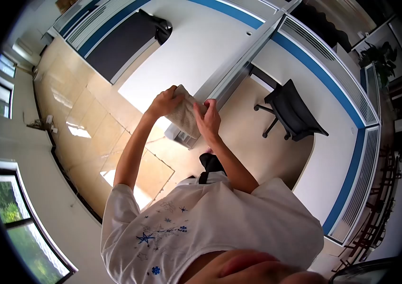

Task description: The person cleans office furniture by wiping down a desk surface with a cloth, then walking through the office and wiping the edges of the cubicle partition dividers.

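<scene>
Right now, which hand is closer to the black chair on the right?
The right hand. It's at the near edge of the beige cloth, not touching the black chair. The left hand is farther away, across the cloth.

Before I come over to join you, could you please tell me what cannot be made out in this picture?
All from the head view:
- The underside of the cloth: turned away from the camera.
- Part of the near end of the partition: covered by the cloth and the right hand.
- The outer side of the lower-left window: cut off by the dark lens border.
- The base of the plant: lost in shadow.
</scene>
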A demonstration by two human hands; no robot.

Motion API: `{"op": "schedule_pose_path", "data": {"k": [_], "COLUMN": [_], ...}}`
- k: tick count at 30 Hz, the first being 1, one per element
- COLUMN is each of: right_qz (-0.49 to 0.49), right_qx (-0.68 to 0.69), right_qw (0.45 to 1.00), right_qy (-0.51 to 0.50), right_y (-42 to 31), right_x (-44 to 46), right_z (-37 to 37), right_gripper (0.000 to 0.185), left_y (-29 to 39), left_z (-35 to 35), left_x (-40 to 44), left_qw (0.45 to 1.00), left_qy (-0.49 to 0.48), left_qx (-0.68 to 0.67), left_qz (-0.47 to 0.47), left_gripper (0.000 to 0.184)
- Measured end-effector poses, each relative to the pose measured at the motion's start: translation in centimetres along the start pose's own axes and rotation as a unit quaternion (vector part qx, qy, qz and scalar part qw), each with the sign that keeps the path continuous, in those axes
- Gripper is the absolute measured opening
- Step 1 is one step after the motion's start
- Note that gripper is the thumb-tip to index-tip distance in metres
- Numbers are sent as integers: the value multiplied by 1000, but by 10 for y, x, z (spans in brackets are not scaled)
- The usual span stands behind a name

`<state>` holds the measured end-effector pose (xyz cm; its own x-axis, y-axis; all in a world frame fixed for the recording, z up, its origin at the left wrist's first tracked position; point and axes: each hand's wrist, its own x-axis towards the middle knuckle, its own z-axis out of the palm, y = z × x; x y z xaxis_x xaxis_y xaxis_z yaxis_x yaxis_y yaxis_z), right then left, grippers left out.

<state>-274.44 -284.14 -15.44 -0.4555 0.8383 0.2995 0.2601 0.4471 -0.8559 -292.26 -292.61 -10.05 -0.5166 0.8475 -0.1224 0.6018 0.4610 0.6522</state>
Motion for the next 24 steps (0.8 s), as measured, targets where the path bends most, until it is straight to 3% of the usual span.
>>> {"op": "schedule_pose_path", "data": {"k": [2, 3, 7, 15, 24], "right_qz": [-25, -46, -5, 36, 75], "right_qx": [-9, -12, -19, -47, 9], "right_qw": [999, 997, 994, 992, 980], "right_qy": [37, 63, 109, 110, 187], "right_y": [33, 45, 88, 179, 283], "right_x": [29, 56, 164, 336, 548], "right_z": [6, 9, -4, -40, -72], "right_gripper": [35, 33, 31, 30, 35], "left_y": [-15, 12, 66, 126, 211], "left_z": [41, 43, 65, 118, 168], "left_x": [64, 80, 192, 396, 635], "left_qw": [987, 983, 985, 988, 980], "left_qy": [77, 104, 126, 120, 100], "left_qx": [136, 149, 79, 25, -93], "left_qz": [42, 31, 92, 89, 146], "left_gripper": [38, 38, 39, 45, 42]}}
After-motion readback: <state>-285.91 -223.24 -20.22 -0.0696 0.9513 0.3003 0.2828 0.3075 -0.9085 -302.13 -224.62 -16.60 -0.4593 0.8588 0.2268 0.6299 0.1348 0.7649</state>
